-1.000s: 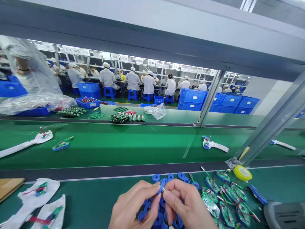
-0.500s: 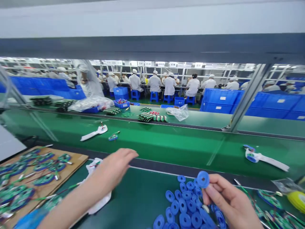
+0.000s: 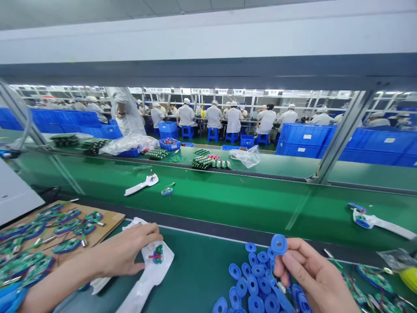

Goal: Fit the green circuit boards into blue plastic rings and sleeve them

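Observation:
My right hand [image 3: 312,278] pinches a round blue plastic disc [image 3: 279,244] and holds it up over a heap of like blue discs [image 3: 254,282] on the green bench. My left hand [image 3: 130,252] reaches left and closes its fingers on a white handle-shaped shell [image 3: 153,269] that carries a small green circuit board with a red wire. A second white shell lies partly under my left hand.
A cardboard sheet [image 3: 107,219] at the left holds several green boards with wires. More boards and a yellow tape roll [image 3: 408,278] lie at the right. White shells [image 3: 141,186] ride the green conveyor [image 3: 228,200]. Behind it are blue crates [image 3: 299,139] and seated people in white.
My hands, together on one disc a second ago, have parted. The left hand swung left and came down on the white shell. My view turned left.

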Demonstrator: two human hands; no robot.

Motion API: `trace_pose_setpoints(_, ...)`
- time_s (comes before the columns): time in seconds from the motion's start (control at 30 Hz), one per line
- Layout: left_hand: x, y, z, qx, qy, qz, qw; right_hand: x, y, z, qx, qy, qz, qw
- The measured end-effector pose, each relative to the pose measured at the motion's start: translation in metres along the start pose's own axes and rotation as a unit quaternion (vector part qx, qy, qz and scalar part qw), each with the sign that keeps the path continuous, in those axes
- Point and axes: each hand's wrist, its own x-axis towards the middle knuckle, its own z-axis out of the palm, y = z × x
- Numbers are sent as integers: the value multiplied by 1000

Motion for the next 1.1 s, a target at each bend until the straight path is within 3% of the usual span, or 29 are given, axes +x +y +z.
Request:
trace_pose_setpoints(0.1, 7, 3, 5, -143, 40, -44, 988, 2, 3, 2, 24, 5, -3, 1000)
trace_pose_setpoints(0.23, 24, 21, 6, -322, 83, -81, 940, 5, 10, 6, 15, 28, -20, 999)
trace_pose_setpoints(0.4, 45, 78, -12, -555, 78, -73, 825, 9, 15, 10, -34, 53, -70, 996)
trace_pose_setpoints(0.53, 63, 130, -16, -543, 95, 11, 834, 8, 13, 8, -108, 56, -138, 983)
trace_pose_setpoints(0.67, 77, 161, -6, -512, 160, 107, 837, 2, 6, 4, -198, 46, -240, 949)
trace_pose_setpoints(0.83, 79, 169, 5, -502, 198, 132, 831, 0, 6, 2, -310, 4, -378, 872)
trace_pose_setpoints(1.1, 73, 174, 4, -494, 199, 123, 838, -2, 15, 5, -347, 31, -427, 834)
